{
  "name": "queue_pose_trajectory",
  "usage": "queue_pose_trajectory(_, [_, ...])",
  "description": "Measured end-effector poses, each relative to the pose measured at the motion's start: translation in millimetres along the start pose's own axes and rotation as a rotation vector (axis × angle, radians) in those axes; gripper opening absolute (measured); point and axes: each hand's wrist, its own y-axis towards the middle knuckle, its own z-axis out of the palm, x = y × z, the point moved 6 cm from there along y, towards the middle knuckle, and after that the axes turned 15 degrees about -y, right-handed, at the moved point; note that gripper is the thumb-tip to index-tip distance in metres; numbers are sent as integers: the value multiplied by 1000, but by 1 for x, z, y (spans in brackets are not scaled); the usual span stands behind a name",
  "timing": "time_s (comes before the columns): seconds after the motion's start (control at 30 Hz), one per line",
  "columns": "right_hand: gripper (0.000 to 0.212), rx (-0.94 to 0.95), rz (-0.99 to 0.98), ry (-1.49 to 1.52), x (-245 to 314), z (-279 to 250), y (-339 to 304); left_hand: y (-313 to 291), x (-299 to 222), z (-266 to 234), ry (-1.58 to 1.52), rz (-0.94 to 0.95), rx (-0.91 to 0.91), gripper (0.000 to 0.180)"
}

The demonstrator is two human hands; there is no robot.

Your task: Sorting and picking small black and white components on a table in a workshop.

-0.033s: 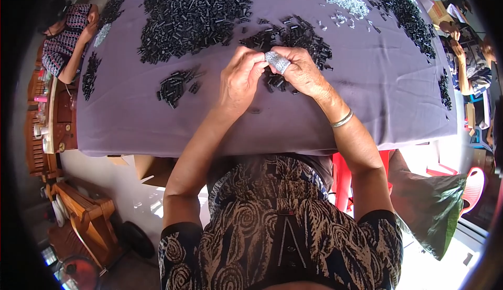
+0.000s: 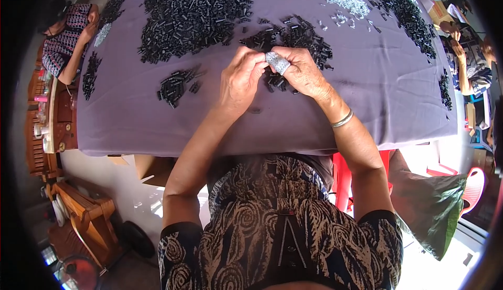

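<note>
My left hand (image 2: 240,83) and my right hand (image 2: 305,74) meet fingertip to fingertip above a loose heap of small black cylindrical pieces (image 2: 309,44). Both are closed in a pinch. Whatever lies between the fingertips is hidden or too small to make out. A speckled grey-white wrap (image 2: 277,63) covers my right thumb, close to the left fingertips. Around my right wrist sits a silver bangle (image 2: 342,119). To the left of my left hand lies a smaller cluster of black cylindrical pieces (image 2: 177,86) on the purple cloth (image 2: 209,133).
A large mound of black pieces (image 2: 194,15) spreads at the far left. Small clear or silvery pieces (image 2: 343,1) lie far right, beside more black ones (image 2: 406,17). People work at the left (image 2: 68,41) and right edges. A dark green bag (image 2: 427,201) hangs below the table at right.
</note>
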Motion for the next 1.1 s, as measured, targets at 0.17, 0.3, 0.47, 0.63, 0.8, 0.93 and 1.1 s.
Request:
queue_pose_trajectory(0.17, [34,-35,-229,-280,21,-7,-2,-3,2,-3,-102,-84,30,9])
queue_pose_trajectory(0.3, [35,-62,-308,-334,22,-5,-2,-10,16,-3,-339,-371,76,9])
queue_pose_trajectory(0.47, [19,-63,-305,-154,25,-2,0,-15,26,-4,-793,-708,-40,17])
queue_pose_trajectory(0.63, [16,51,-27,-57,10,0,0,-14,22,-8,-723,-642,-46,20])
queue_pose_trajectory(0.8, [12,20,110,64,8,-1,0,-13,18,-9,-653,-586,-36,21])
queue_pose_trajectory(0.93, [12,-193,-104,186,10,-3,1,-14,21,-6,-663,-632,-28,19])
queue_pose_trajectory(1.1, [19,-23,49,78,8,-2,0,-12,18,-9,-594,-581,-30,14])
